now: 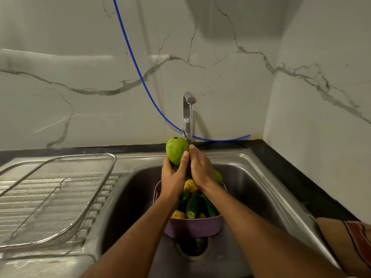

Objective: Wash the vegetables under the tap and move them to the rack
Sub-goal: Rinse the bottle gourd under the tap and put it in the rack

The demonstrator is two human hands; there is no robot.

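My left hand (174,176) grips a large light-green fruit-like vegetable (176,149) from below, holding it up beside the running tap (188,109). My right hand (201,169) lies against the vegetable's right side with straight fingers, under the water stream. Beneath my hands a purple colander (193,225) stands in the sink (261,189), holding several dark green cucumbers (192,205), yellow pieces (189,185) and another green one (218,177). The wire mesh rack (56,197) lies on the drainboard at the left with nothing in it.
A blue hose (138,73) hangs down the marble wall and runs behind the tap. The sink drain (192,247) sits just in front of the colander. A brown patterned cloth (351,241) lies on the black counter at the right.
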